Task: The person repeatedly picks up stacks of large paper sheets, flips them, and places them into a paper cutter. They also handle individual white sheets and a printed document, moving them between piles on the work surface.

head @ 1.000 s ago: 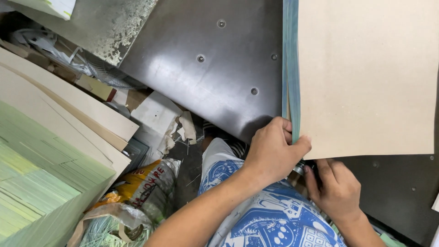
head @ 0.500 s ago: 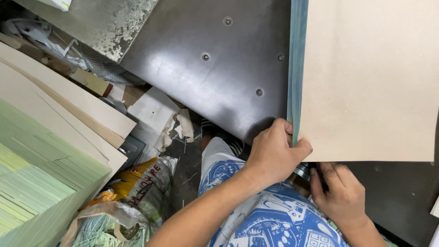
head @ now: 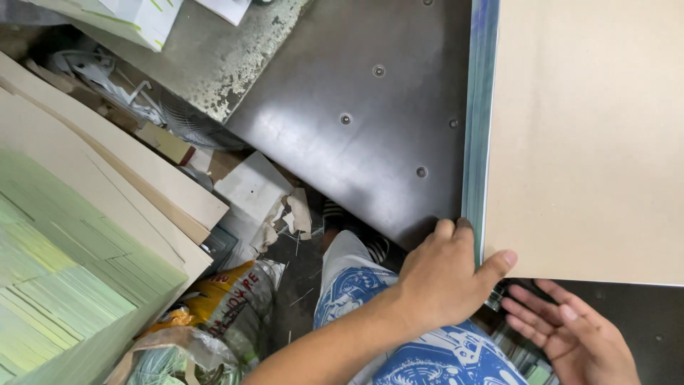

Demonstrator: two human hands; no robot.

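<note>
A thick stack of sheets point(head: 476, 121) topped with a tan cardboard sheet point(head: 591, 135) lies on a dark metal table point(head: 356, 135). My left hand point(head: 445, 278) grips the stack's near left corner, fingers on its bluish-green edge and thumb on the cardboard. My right hand point(head: 570, 331) is held palm up, fingers apart, just below the stack's near edge and holds nothing. It does not touch the stack.
Tall stacks of green-edged sheets under tan boards point(head: 78, 242) stand at the left. Paper scraps, a white card piece point(head: 253, 189) and a yellow sack point(head: 228, 306) lie on the floor beside my blue patterned trouser leg point(head: 349, 285).
My right hand has come out from under the stack's corner and opened palm up. The view has shifted, so the stack sits further right. My left hand keeps its hold on the corner.
</note>
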